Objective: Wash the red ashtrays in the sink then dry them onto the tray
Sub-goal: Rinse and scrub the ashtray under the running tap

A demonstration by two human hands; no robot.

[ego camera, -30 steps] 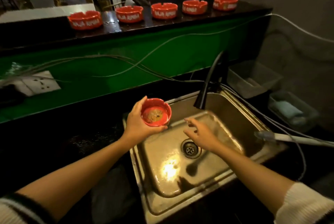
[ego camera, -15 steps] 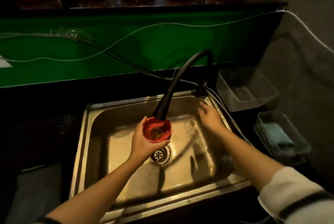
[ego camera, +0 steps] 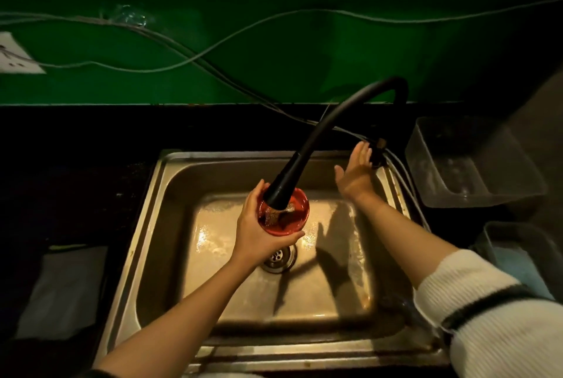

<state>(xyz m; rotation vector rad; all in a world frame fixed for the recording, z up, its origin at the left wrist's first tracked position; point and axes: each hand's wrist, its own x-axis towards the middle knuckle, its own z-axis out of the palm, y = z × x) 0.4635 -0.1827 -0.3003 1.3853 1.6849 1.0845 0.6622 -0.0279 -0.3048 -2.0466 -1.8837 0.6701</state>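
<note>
Ashtray under the tap, water about to come on: splash and slip risk.

I see the left hand [ego camera: 259, 237] cupped round the red ashtray [ego camera: 285, 215], holding it over the sink [ego camera: 170, 182] just above the drain [ego camera: 279, 256], the tap [ego camera: 281, 190] nozzle almost inside the bowl. The right hand [ego camera: 355, 175] is open, holding nothing, fingers at the tap base. If I open the flow hard, I expect water and brown residue to spray onto the worktop [ego camera: 91, 179] and cables [ego camera: 195, 57]; a wet one-handed grip could drop the ashtray.
</note>
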